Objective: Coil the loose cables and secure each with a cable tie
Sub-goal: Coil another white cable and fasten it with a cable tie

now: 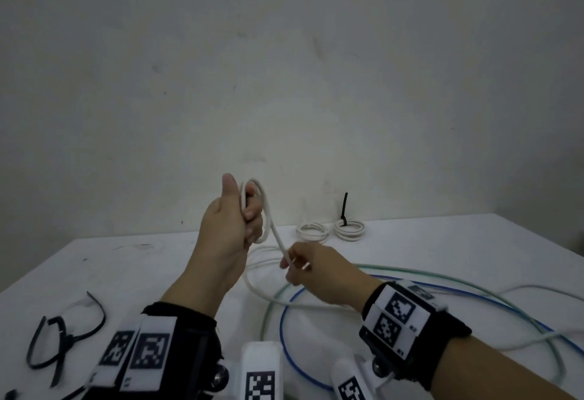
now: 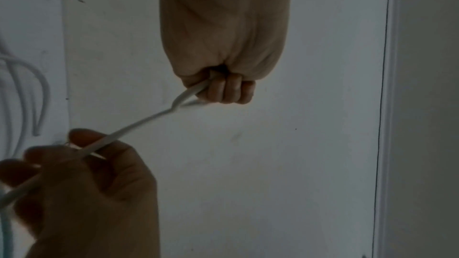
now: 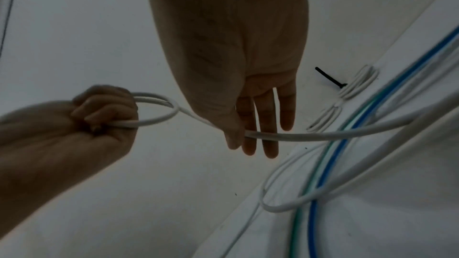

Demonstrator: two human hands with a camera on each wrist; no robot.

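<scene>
My left hand (image 1: 235, 219) is raised above the table, fist closed round a small loop of white cable (image 1: 264, 206), thumb pointing up. The same fist (image 2: 223, 87) shows in the left wrist view with the cable leaving it. From the loop the white cable (image 3: 310, 135) runs down to my right hand (image 1: 300, 265), which pinches it between thumb and forefinger; the other fingers (image 3: 269, 125) hang straight. The rest of this cable trails over the table to the right. Two finished white coils (image 1: 313, 231) (image 1: 349, 229) lie at the back, the right one with a black tie (image 1: 344, 206) sticking up.
A blue cable (image 1: 284, 330) and a green cable (image 1: 268, 311) lie in wide loose loops on the white table (image 1: 126, 273) under my right arm. Several black cable ties (image 1: 60, 336) lie at the front left. A grey wall rises behind the table.
</scene>
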